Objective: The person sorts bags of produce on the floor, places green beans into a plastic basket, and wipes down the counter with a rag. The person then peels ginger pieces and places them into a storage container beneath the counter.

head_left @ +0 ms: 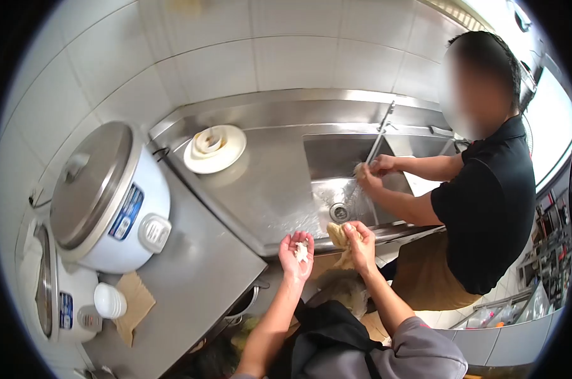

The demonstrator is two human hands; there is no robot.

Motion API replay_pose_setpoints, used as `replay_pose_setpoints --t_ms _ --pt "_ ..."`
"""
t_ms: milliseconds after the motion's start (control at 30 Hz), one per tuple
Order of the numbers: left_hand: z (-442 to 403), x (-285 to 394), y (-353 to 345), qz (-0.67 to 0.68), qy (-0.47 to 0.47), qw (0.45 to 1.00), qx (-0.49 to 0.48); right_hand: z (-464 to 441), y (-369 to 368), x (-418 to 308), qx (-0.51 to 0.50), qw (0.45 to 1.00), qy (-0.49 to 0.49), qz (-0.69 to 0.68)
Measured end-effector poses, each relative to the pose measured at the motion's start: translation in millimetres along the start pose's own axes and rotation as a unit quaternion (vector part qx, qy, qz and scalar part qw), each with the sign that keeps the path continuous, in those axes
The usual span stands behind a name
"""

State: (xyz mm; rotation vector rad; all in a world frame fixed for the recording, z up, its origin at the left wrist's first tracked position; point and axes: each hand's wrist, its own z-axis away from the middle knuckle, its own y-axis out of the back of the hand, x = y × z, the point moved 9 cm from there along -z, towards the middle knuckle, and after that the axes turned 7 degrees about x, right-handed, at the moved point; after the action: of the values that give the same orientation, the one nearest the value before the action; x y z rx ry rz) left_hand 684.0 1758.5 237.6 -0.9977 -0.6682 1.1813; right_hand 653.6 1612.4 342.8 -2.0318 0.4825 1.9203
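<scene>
My left hand [296,258] is turned palm up with its fingers slightly curled, near the front edge of the sink counter. In its palm lie small white scraps [302,252], too small to name more closely. To the right, my right hand [362,245] is closed on a crumpled, pale yellow cloth [340,236], which hangs down below the fingers. Both hands are in front of the steel sink [321,196], and the cloth is near its front rim.
A co-worker [488,183] stands at the right with both hands [373,174] over the sink beside the faucet [381,136]. Stacked white dishes [197,163] sit on the steel counter. Left are a large rice cooker [150,189], a second cooker [77,290], white cups [110,301] and a brown napkin [134,306].
</scene>
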Motion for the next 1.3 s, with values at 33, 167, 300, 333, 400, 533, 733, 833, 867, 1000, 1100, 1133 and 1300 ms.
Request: replay_pose_setpoints --t_ms 33,167,300,333,400,533,733,833,867,1000,1100,1133,1300 --pt "-12 -8 -8 -0.002 0.005 1.000 -0.004 -4 14 4 0.027 1.000 0.003 -0.010" --pt "-53 -33 -18 0.012 0.026 1.000 0.007 -13 47 48 0.066 0.989 -0.083 -0.107" --pt "-64 -48 -17 0.002 0.036 0.999 0.019 -13 48 85 0.100 0.923 -0.216 -0.303" --pt "-63 -50 -18 -0.002 0.039 0.999 0.019 -11 44 88 0.099 0.908 -0.241 -0.329" --pt "-57 -52 -12 -0.010 0.048 0.999 0.020 -2 36 85 0.066 0.893 -0.261 -0.361" --pt "-28 -53 9 -0.023 0.061 0.998 0.020 38 49 107 0.068 0.851 -0.323 -0.408" --pt "32 -88 61 -0.025 0.098 0.994 0.033 147 131 175 0.149 0.784 -0.380 -0.468" --pt "57 -124 94 -0.023 0.135 0.989 0.048 214 187 185 0.185 0.780 -0.358 -0.480" --pt "66 -138 105 -0.021 0.145 0.987 0.060 237 207 185 0.191 0.781 -0.361 -0.473" --pt "109 -200 150 -0.053 0.223 0.968 0.098 315 290 204 0.366 0.742 -0.331 -0.453" --pt "134 -244 165 -0.088 0.278 0.952 0.097 338 326 202 0.377 0.746 -0.297 -0.462" --pt "145 -258 166 -0.107 0.296 0.944 0.096 342 337 198 0.394 0.748 -0.281 -0.454" --pt "178 -331 163 -0.160 0.364 0.914 0.083 338 369 181 0.398 0.746 -0.233 -0.480"
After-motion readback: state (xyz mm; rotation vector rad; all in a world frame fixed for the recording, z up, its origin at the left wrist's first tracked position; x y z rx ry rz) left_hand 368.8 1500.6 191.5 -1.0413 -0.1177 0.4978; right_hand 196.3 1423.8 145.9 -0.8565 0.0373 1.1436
